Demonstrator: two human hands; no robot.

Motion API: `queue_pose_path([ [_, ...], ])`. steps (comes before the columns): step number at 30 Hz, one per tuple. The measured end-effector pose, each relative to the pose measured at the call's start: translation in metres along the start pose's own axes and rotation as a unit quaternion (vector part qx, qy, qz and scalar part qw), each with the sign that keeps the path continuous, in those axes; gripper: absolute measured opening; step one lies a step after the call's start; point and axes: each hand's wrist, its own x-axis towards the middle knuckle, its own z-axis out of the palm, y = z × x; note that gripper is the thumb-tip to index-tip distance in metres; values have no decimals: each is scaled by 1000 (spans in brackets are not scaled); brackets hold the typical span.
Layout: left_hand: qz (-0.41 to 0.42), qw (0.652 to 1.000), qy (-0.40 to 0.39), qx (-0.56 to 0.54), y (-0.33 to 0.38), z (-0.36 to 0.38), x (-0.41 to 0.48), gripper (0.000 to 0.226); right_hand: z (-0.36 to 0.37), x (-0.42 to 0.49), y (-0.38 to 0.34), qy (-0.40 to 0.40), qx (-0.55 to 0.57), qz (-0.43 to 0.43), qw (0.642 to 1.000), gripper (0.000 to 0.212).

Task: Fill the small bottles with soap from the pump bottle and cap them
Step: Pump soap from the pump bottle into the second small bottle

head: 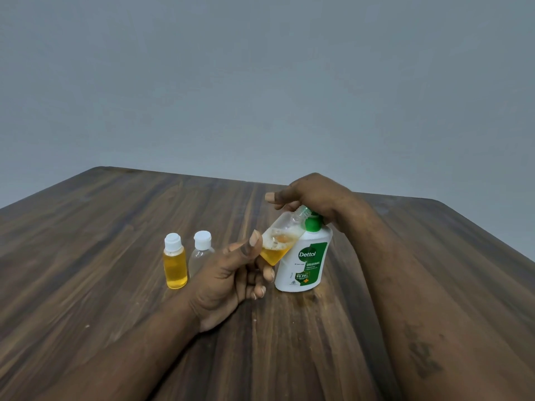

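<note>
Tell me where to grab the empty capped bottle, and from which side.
Probably from above, at its white cap: the empty bottle stands upright, the full bottle stands close beside it, and the left hand covers its lower right.

Uncapped bottle (285,235) (tilted) at pump bottle (307,256)

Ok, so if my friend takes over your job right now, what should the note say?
Left hand grips the open small bottle, tilted, with its mouth up at the spout of the pump bottle. It is partly filled.
Right hand presses on top of the pump.
Done: the full bottle stands capped on the table.
Left: finish filling the held one and cap it; its cap is not in view. The clear bottle beside the full one is capped but looks empty: open, fill, cap.
</note>
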Motion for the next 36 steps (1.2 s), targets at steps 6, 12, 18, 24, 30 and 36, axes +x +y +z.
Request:
queue_pose_path([
  [6,3,1000,-8,-1,1,0,0,55,-3,-1,-6,31,-25,-60,997,44],
  [12,8,1000,-14,0,2,0,-1,53,-4,-3,-8,42,-42,-80,995,40],
  [18,0,1000,3,-1,0,-1,0,53,-2,3,2,-13,2,-9,1000,40],
  [24,7,1000,-11,-3,0,0,1,54,-5,-1,-7,39,-45,-79,995,45],
  [30,7,1000,-12,-4,1,-1,-1,53,-3,-1,-5,9,-37,-48,998,33],
  [36,2,1000,-1,-2,0,-2,0,54,-2,-1,-3,-8,-11,-22,1000,31],
])
